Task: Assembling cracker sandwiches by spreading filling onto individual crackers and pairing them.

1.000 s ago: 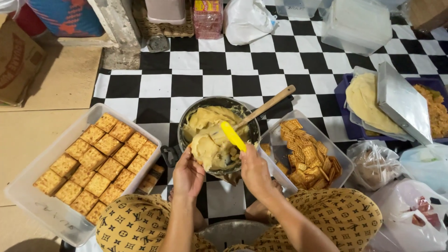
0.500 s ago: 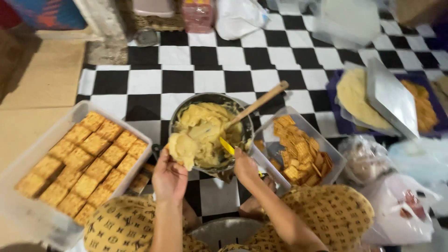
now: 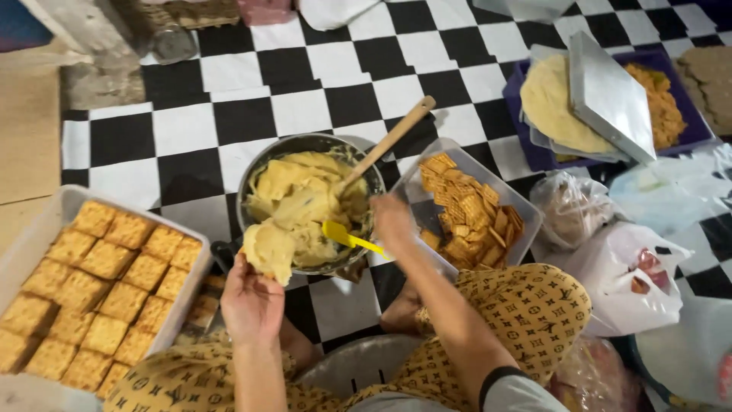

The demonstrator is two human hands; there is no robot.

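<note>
The left hand (image 3: 250, 299) is raised at the near rim of the round dark metal bowl of pale yellow filling (image 3: 309, 200), its grip cupped under a square cracker heaped with a thick mound of that filling (image 3: 268, 249), which hangs just over the bowl's edge. The right hand (image 3: 394, 221) sits at the bowl's right side with its grip closed around the handle of a small yellow spatula (image 3: 347, 236), whose blade lies over the filling near the mound. A long wooden spoon (image 3: 385, 145) leans in the bowl, handle pointing up and to the right. Left of the bowl, a white rectangular tray of golden filled cracker squares (image 3: 95, 286) lies on the black-and-white checkered floor (image 3: 191, 122). Just right of the bowl is a clear plastic tub of loose plain crackers (image 3: 469, 217). Further right are crumpled white plastic bags (image 3: 629, 271), and beyond them a purple tray holding pale flat dough and a grey metal sheet (image 3: 610, 95).
</note>
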